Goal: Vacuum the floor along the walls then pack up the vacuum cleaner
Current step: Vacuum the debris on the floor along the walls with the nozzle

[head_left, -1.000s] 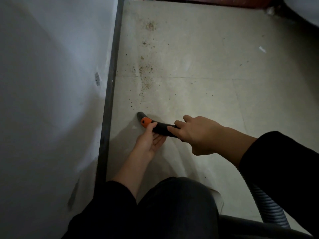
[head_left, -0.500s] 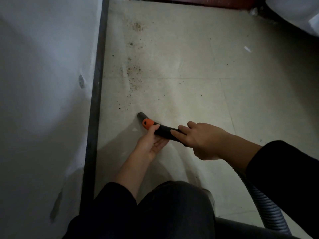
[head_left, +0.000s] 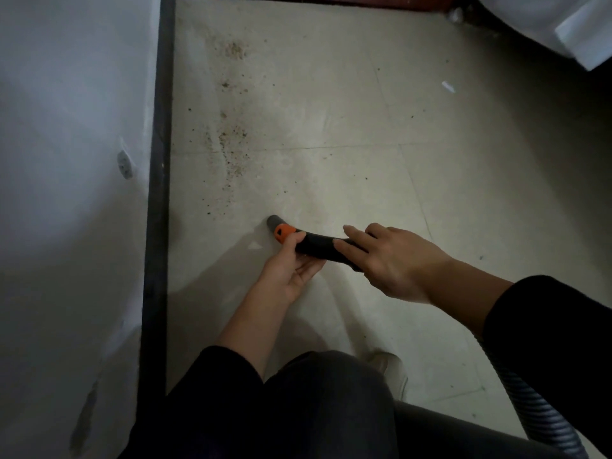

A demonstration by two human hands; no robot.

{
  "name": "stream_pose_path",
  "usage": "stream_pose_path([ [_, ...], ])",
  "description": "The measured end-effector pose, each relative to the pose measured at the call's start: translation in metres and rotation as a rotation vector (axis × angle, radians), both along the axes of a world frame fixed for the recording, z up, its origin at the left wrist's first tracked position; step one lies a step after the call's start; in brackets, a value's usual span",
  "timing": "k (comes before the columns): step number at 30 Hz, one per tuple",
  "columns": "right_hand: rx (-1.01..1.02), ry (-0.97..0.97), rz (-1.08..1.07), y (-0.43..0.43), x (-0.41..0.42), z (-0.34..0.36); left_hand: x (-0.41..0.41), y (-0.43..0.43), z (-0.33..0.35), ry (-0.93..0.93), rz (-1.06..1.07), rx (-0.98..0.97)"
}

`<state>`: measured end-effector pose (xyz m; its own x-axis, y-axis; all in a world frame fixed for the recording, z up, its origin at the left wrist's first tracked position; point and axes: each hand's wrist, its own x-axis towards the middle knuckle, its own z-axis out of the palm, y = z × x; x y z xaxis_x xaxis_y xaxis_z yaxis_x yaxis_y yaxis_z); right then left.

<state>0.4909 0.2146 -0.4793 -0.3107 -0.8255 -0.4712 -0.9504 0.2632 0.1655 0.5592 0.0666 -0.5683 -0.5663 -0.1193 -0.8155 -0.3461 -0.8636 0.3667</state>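
Observation:
A black vacuum nozzle with an orange collar lies low over the pale floor, its grey tip pointing up-left. My left hand holds the nozzle from below, thumb on the orange collar. My right hand grips the black handle part from above, fingers laid along it. The ribbed grey hose runs back under my right sleeve to the lower right. A trail of brown crumbs lies on the floor ahead of the tip.
A white wall with a black skirting strip runs along the left. A small white scrap lies far right. A white object fills the top right corner. My knee and a shoe are below.
The view has shifted left, so the wall takes less of the frame. Both hands keep their hold on the nozzle, which stays at about the same spot on the floor.

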Motion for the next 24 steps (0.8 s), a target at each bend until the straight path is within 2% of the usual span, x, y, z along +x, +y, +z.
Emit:
stream_pose_path([
  [10, -0.027, 0.092, -0.128, -0.002, -0.003, -0.002, -0.027, -0.007, 0.003, 0.012, -0.133, -0.071],
  [24, -0.055, 0.140, -0.176, -0.033, -0.026, -0.008, -0.066, -0.029, -0.008, -0.021, -0.112, -0.163],
])
